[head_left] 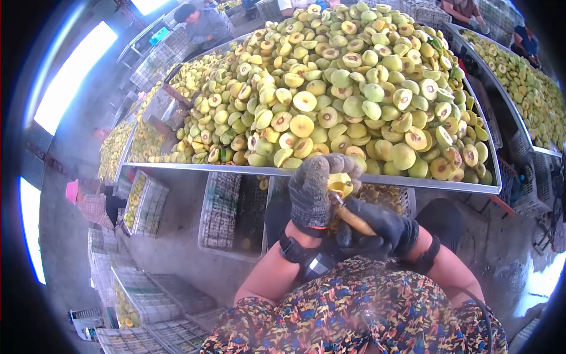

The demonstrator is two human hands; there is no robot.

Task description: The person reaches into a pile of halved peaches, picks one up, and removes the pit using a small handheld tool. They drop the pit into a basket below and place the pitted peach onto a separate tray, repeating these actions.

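Note:
My left hand, in a grey knitted glove, is closed around a yellow fruit half just below the front edge of a metal table. My right hand, in a black glove, grips a wooden-handled tool whose tip is pressed into the fruit. Both hands sit close together in front of my patterned sleeves. Above them the table carries a large heap of halved yellow-green fruit.
Wire crates stand under the table, more stacked at lower left. A second fruit-covered table is at right. Other people work at the far side and at left in a pink hat.

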